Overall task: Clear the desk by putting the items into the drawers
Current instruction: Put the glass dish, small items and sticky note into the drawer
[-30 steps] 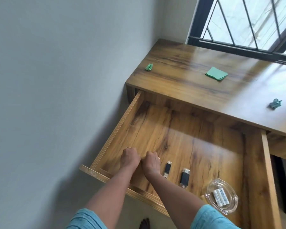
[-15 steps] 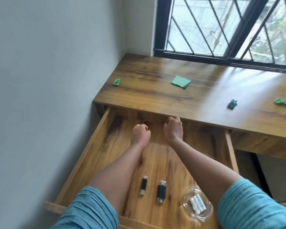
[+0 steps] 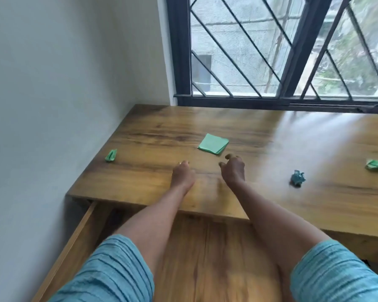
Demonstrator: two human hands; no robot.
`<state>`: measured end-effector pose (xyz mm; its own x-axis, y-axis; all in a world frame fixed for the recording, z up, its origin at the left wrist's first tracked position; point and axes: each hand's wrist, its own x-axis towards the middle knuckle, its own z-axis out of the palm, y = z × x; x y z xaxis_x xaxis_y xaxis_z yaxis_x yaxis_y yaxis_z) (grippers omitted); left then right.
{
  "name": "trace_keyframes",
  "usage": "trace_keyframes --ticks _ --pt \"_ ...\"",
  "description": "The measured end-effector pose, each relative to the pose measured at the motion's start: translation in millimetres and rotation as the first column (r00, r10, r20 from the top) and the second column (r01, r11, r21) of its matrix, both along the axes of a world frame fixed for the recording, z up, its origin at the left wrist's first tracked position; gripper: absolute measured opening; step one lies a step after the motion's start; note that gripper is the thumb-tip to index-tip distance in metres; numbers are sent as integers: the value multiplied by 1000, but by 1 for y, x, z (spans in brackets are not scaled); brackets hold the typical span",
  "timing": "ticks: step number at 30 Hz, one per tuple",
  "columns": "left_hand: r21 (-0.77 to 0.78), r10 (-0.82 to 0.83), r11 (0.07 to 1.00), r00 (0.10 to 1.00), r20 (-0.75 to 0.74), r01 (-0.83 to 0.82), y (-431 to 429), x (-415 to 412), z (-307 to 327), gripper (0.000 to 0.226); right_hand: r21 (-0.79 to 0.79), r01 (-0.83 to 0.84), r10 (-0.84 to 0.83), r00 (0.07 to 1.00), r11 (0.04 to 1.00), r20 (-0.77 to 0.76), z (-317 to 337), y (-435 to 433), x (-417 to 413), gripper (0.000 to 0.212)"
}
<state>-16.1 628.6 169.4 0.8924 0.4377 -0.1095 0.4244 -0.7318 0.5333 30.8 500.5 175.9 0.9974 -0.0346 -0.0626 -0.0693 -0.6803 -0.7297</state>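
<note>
A stack of green square paper (image 3: 213,144) lies flat on the wooden desk (image 3: 260,188), just beyond both hands. My left hand (image 3: 182,175) hovers over the desk with its fingers curled and nothing in it. My right hand (image 3: 232,168) is beside it, fingers bent and apart, close to the stack's near corner. A small folded green paper (image 3: 111,155) sits by the wall at the left. A dark teal folded figure (image 3: 297,178) and another green folded piece (image 3: 377,165) lie at the right. The open drawer (image 3: 83,232) is below my forearms.
A white wall (image 3: 52,105) bounds the desk on the left. A barred window (image 3: 282,51) runs along the desk's back edge. The drawer's left side rail juts out toward me under the desk's front edge.
Both hands rose out of the drawer and moved forward over the desktop toward the green paper stack. The view tilted up, so the drawer's contents dropped out of sight.
</note>
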Motion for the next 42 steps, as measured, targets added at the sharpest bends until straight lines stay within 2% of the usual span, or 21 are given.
trace_keyframes --ticks 4,8,11,16,20,23,26,31,33,35,39,42 --pt "-22 -1 1000 999 -48 0 -5 64 6 46 85 23 -20 999 996 -41 -1 17 48 41" --pt "-77 40 996 996 -77 -46 -12 110 4 42 168 146 -122 982 975 -147 -9 35 77 44" --pt "-107 101 988 991 -88 -111 -14 126 2 43 159 207 -177 967 965 -185 -16 41 86 43" --pt "-161 126 978 990 -64 -135 -15 128 -5 45 188 195 -160 970 963 -184 -21 39 88 37" --pt "-339 240 908 969 -64 -247 -22 116 -2 39 228 249 -200 955 941 -217 -19 33 82 34" --pt "-480 278 828 956 -95 -288 -27 102 3 36 250 383 -307 904 889 -297 -19 26 72 31" --pt "-484 268 825 956 -116 -290 -28 83 5 34 276 471 -367 860 838 -354 -16 17 52 30" --pt "-520 289 794 948 -133 -315 -19 36 -2 29 408 489 -350 860 771 -370 -24 8 6 16" --pt "-569 282 764 951 -130 -304 -14 18 -8 30 445 499 -352 858 743 -374 -25 3 -16 27" --pt "-616 252 745 963 -96 -256 -11 -8 -7 32 448 472 -322 870 759 -373 -24 -1 -45 28" --pt "-520 153 840 987 -45 -154 1 -66 -3 36 456 418 -282 898 786 -337 -18 2 -102 28" --pt "-564 146 812 988 -58 -153 20 -103 -5 37 473 392 -240 906 789 -350 -14 14 -145 25"
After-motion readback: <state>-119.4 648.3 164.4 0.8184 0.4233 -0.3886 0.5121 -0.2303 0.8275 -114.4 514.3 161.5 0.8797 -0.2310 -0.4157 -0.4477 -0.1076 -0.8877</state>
